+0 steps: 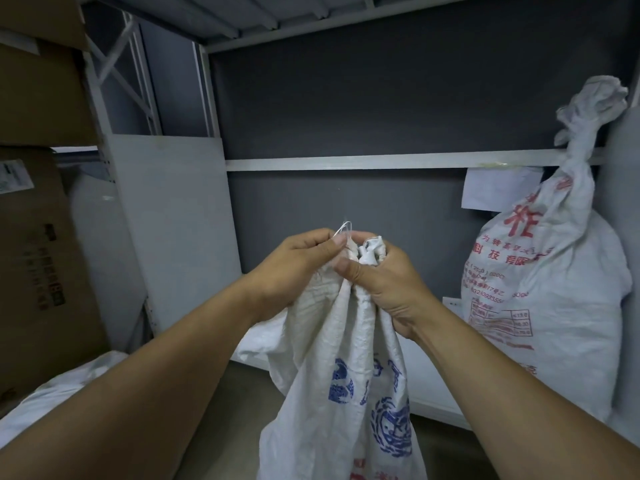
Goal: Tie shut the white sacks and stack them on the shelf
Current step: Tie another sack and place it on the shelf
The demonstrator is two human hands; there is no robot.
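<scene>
Both hands — left hand (298, 265), right hand (384, 282) — clench the blue-printed sack (349, 393) neck, unknotted; red-printed sack (547, 271) already tied, shelved.

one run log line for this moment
step: tying | left hand: pinches string | right hand: grips blue-print sack neck | red-print sack: tied, upright

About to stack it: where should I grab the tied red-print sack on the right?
Take the red-print sack at its twisted neck, coming from the left front. The neck is narrow and upright; the body is bulky and its right side sits against a white panel.
</scene>
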